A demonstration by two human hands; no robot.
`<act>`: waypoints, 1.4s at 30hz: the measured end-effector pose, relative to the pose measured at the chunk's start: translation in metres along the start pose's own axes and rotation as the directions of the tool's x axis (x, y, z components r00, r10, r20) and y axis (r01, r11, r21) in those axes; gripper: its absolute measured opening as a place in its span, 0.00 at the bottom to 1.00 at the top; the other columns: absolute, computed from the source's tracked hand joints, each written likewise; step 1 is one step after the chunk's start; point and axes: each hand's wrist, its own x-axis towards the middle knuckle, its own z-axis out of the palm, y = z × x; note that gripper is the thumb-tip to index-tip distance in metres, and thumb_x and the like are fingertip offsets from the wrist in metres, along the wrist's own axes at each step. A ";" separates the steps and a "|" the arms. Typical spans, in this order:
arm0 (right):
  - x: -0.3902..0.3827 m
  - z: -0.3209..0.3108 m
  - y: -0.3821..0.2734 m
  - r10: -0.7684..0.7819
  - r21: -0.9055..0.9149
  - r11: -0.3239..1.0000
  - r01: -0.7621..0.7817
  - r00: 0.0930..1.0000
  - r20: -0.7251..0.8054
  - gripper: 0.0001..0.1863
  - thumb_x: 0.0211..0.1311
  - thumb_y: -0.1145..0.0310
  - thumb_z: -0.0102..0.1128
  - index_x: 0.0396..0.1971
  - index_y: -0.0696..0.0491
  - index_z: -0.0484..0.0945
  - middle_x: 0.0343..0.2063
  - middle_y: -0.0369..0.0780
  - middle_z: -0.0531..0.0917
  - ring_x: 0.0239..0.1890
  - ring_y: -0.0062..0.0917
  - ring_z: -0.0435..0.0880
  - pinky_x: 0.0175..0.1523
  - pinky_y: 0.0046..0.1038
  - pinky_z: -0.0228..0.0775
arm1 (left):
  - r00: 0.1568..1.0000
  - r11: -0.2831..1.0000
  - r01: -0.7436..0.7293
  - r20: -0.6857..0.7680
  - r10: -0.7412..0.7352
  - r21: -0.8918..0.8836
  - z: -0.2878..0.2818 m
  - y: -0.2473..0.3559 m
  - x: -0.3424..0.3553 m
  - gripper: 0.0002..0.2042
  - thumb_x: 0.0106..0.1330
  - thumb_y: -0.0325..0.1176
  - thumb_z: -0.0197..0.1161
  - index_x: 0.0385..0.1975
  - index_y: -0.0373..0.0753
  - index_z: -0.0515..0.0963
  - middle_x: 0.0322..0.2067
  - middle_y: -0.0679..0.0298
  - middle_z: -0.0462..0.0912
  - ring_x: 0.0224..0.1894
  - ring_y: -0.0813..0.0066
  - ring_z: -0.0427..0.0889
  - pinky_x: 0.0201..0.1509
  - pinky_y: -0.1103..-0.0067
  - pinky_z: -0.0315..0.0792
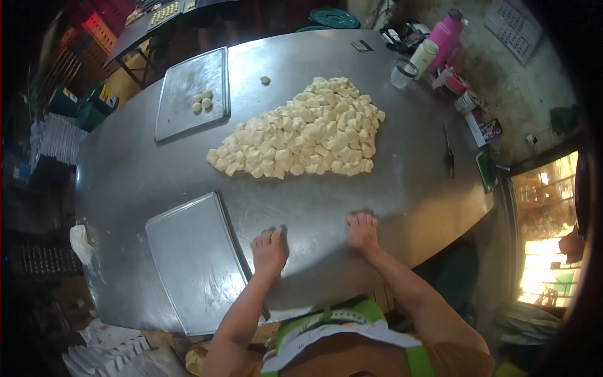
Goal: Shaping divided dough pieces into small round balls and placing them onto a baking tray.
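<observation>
dough pieces (308, 135): pale cream, lumpy, crowded in a wedge | left hand (270, 251), right hand (362, 232): backs up, cannot tell whether closed or gripping

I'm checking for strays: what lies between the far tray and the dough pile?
In the head view, one small lump, apparently dough, lies on the table between the far tray and the far part of the dough pile.

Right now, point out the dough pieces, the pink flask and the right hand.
Dough pieces (308, 138): head view, middle of the spread.
Pink flask (445, 38): head view, side of its body.
Right hand (362, 234): head view, back of the hand.
</observation>
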 end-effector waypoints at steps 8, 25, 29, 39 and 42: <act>0.018 0.038 -0.050 -0.284 0.183 0.944 0.273 0.958 0.033 0.07 0.66 0.67 0.55 0.41 0.50 0.77 0.33 0.42 0.81 0.38 0.39 0.79 0.46 0.42 0.68 | 0.976 0.993 -0.021 0.213 0.045 -0.116 0.033 0.034 0.000 0.16 0.66 0.32 0.59 0.53 0.41 0.76 0.46 0.55 0.81 0.48 0.53 0.78 0.52 0.58 0.67; 0.104 0.029 0.019 -0.330 0.307 0.902 0.304 0.943 0.035 0.06 0.66 0.70 0.57 0.41 0.53 0.78 0.32 0.44 0.81 0.39 0.42 0.79 0.46 0.46 0.68 | 0.981 1.000 0.022 0.195 -0.024 0.009 0.016 -0.001 0.052 0.12 0.66 0.32 0.58 0.49 0.42 0.76 0.44 0.55 0.78 0.46 0.53 0.75 0.50 0.57 0.66; 0.167 0.051 -0.025 -0.260 0.352 0.886 0.301 0.952 -0.159 0.06 0.64 0.69 0.62 0.37 0.53 0.78 0.32 0.44 0.80 0.39 0.43 0.79 0.46 0.45 0.68 | 0.990 0.986 0.143 0.003 -0.144 0.083 0.057 -0.007 0.150 0.05 0.68 0.32 0.58 0.41 0.42 0.76 0.38 0.55 0.79 0.42 0.51 0.77 0.47 0.58 0.65; 0.096 -0.004 -0.052 -0.026 0.388 0.922 -0.021 0.993 0.115 0.21 0.52 0.77 0.63 0.50 0.56 0.80 0.43 0.45 0.82 0.50 0.45 0.78 0.52 0.44 0.71 | 0.993 0.926 0.074 0.112 -0.035 -0.369 -0.002 -0.024 0.052 0.09 0.60 0.23 0.62 0.40 0.39 0.79 0.44 0.53 0.82 0.47 0.50 0.79 0.53 0.59 0.70; 0.112 0.017 -0.115 -0.143 0.337 0.934 0.119 0.989 0.048 0.21 0.51 0.73 0.66 0.48 0.54 0.80 0.43 0.42 0.82 0.51 0.41 0.77 0.51 0.44 0.69 | 0.989 0.852 0.124 0.127 -0.069 -0.508 -0.041 -0.065 0.025 0.12 0.59 0.21 0.64 0.44 0.35 0.78 0.48 0.49 0.81 0.51 0.45 0.77 0.56 0.59 0.71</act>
